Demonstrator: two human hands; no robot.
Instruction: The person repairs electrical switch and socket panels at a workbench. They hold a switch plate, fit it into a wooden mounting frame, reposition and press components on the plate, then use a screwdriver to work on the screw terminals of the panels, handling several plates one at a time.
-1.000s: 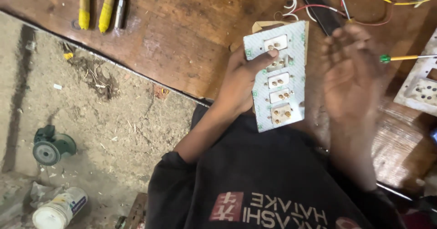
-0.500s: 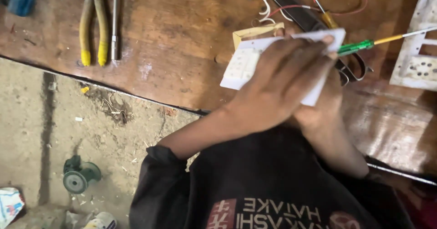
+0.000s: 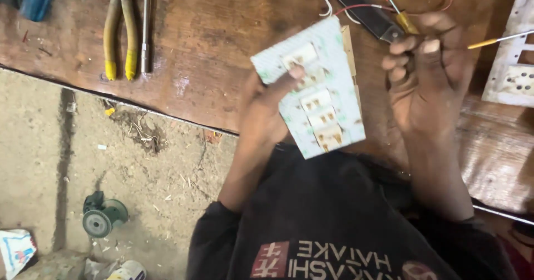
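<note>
Left hand grip clamps the pale rectangular plastic switch plate over the brown wooden bench's near edge; right hand grip closes on a thin yellow-handled screwdriver.

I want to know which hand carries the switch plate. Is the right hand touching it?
Apart. The head view shows bare wooden table between the right hand and the switch plate; the left hand grips it.

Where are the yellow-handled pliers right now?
The pliers lie on the wooden bench at upper left, beside a metal rod.
</note>
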